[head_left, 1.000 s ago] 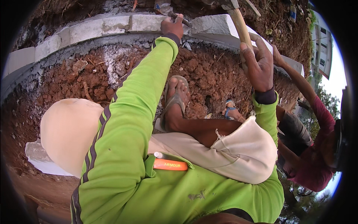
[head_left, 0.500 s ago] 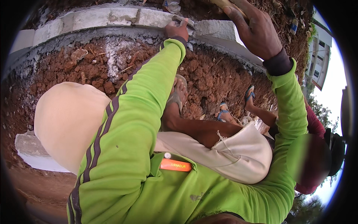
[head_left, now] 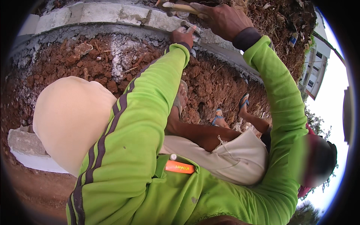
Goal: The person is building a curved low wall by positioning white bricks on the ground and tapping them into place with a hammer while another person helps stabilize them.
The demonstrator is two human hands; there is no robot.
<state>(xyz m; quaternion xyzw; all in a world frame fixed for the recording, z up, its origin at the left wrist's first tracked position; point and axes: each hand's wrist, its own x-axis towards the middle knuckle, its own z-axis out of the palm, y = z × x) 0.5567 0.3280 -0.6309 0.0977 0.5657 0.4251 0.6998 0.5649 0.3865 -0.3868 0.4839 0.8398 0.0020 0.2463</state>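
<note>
My left hand (head_left: 182, 36) is closed at the joint between two pale kerb blocks, with a small flat grey piece (head_left: 190, 26) at its fingers. The kerb block (head_left: 161, 20) to its left is set in grey mortar; the kerb block (head_left: 219, 40) to its right lies partly under my right arm's reach. My right hand (head_left: 227, 22) grips the wooden handle (head_left: 183, 7) of a tool, held above the row and pointing left. The tool's head is not clear, near the upper edge of the picture.
A curved row of kerb blocks (head_left: 97, 14) runs to the far left. Loose red soil (head_left: 95, 56) lies on the near side. Another block (head_left: 28, 144) sits at lower left, partly behind a cream rounded shape (head_left: 71, 120). A co-worker's sandalled foot (head_left: 243, 103) is at right.
My right hand has swung left and slightly down with the wooden-handled tool, bringing it above the kerb near my left hand. The left hand has shifted slightly right and down in the picture.
</note>
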